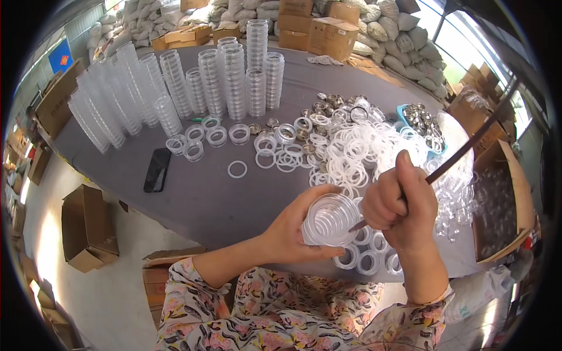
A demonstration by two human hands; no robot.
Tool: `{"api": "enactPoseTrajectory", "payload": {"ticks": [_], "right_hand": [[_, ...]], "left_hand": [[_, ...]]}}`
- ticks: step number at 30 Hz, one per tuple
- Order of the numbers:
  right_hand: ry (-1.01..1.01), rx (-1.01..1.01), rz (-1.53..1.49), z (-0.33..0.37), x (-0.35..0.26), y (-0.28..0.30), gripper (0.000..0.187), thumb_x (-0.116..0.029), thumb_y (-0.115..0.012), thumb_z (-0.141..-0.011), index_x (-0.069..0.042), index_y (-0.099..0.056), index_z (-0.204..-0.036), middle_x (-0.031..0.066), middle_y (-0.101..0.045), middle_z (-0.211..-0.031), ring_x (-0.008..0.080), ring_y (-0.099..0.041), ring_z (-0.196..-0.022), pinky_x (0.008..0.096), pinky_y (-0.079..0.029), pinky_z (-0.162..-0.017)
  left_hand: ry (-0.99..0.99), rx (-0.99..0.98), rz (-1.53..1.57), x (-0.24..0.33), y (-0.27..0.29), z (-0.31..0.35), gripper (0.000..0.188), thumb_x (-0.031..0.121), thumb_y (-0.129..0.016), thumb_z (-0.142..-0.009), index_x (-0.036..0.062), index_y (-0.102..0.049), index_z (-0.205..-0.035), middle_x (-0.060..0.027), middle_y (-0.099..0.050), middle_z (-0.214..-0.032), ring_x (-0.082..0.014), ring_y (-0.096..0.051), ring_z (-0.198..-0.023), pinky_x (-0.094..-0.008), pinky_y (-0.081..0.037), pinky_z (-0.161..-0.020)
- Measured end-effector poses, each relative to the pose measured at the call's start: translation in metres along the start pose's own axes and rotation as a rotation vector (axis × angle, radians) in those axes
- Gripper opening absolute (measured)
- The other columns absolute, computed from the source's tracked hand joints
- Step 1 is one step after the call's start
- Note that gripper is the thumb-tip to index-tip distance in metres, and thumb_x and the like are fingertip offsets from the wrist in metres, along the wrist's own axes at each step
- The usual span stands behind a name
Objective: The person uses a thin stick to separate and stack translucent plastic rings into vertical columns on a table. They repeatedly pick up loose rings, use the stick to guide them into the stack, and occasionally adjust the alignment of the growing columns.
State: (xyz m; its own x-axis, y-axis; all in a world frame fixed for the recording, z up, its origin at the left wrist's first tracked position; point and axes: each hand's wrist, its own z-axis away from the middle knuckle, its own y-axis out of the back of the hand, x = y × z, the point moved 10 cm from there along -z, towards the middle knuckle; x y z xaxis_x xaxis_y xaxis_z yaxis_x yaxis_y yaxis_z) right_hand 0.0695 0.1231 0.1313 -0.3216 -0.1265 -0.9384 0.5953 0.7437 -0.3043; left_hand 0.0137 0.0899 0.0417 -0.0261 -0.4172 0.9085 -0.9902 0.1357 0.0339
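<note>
**Head view: stick tip at the mouth of a clear cap**

Nearest me, my left hand (pixel 291 231) cups a clear cap (pixel 329 220), fingers curled round its wall, its open face tilted up toward the camera. My right hand (pixel 398 205) lies just right of the cap, closed in a fist round a dark stick (pixel 462 153). The stick's long axis runs from upper right down to lower left, and its lower tip meets the cap's right rim. The cap therefore lies left of and slightly below the right hand; the left hand is the nearer of the two to it, being in contact. Just below the cap, a few finished caps (pixel 367 257) sit at the table (pixel 234 199) edge. Farther out lies a heap of white rings (pixel 357 149), with a phone (pixel 157 169) to the left. Beyond stand stacks (pixel 234 79) of clear caps, then cartons (pixel 319 26) and sacks.
</note>
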Motion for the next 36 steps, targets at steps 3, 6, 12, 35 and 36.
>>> {"api": "enactPoseTrajectory", "payload": {"ticks": [3, 6, 12, 35, 36], "right_hand": [[-0.065, -0.01, -0.253, -0.006, 0.02, -0.012, 0.054, -0.038, -0.028, -0.091, -0.012, -0.023, -0.044, -0.0023, -0.021, -0.038, 0.0082, -0.016, -0.033, 0.0226, -0.014, -0.032], [0.04, 0.059, -0.278, -0.023, 0.021, -0.017, 0.055, -0.038, -0.023, -0.092, -0.014, -0.02, -0.042, -0.0031, -0.018, -0.037, 0.0081, -0.015, -0.033, 0.0231, -0.011, -0.031], [0.121, 0.058, 0.216, -0.02, -0.003, 0.001, 0.054, -0.036, -0.032, -0.091, -0.012, -0.026, -0.042, -0.0014, -0.027, -0.038, 0.0079, -0.02, -0.033, 0.0234, -0.014, -0.032], [0.437, 0.002, -0.154, 0.014, 0.001, 0.002, 0.056, -0.039, -0.019, -0.092, -0.012, -0.024, -0.043, -0.0011, -0.023, -0.04, 0.0104, -0.018, -0.035, 0.0235, -0.015, -0.035], [0.446, 0.022, -0.156, 0.013, 0.002, 0.006, 0.056, -0.039, -0.018, -0.092, -0.012, -0.024, -0.043, -0.0013, -0.024, -0.04, 0.0103, -0.019, -0.034, 0.0235, -0.015, -0.034]], "left_hand": [[-0.032, -0.011, -0.046, 0.005, 0.001, 0.005, 0.085, 0.024, -0.076, -0.059, -0.0012, -0.028, -0.123, -0.0136, -0.041, -0.116, -0.0207, -0.042, -0.108, -0.0308, -0.033, -0.091], [-0.083, -0.023, -0.047, 0.01, -0.001, 0.002, 0.083, 0.022, -0.076, -0.059, -0.0016, -0.029, -0.123, -0.0135, -0.042, -0.114, -0.0197, -0.043, -0.106, -0.0306, -0.034, -0.089], [-0.051, 0.032, -0.017, 0.005, 0.01, 0.002, 0.082, 0.022, -0.076, -0.059, -0.0017, -0.029, -0.122, -0.0128, -0.043, -0.113, -0.0186, -0.043, -0.106, -0.0301, -0.034, -0.089], [-0.007, 1.038, -0.775, -0.089, 0.25, 0.073, 0.046, 0.015, -0.057, -0.076, 0.0023, -0.039, -0.117, -0.0147, -0.043, -0.115, -0.0269, -0.041, -0.108, -0.0356, -0.031, -0.093], [-0.033, 1.086, -0.922, -0.088, 0.279, 0.084, 0.044, 0.013, -0.054, -0.076, 0.0026, -0.04, -0.117, -0.0174, -0.043, -0.114, -0.0296, -0.038, -0.112, -0.0387, -0.028, -0.094]]}}
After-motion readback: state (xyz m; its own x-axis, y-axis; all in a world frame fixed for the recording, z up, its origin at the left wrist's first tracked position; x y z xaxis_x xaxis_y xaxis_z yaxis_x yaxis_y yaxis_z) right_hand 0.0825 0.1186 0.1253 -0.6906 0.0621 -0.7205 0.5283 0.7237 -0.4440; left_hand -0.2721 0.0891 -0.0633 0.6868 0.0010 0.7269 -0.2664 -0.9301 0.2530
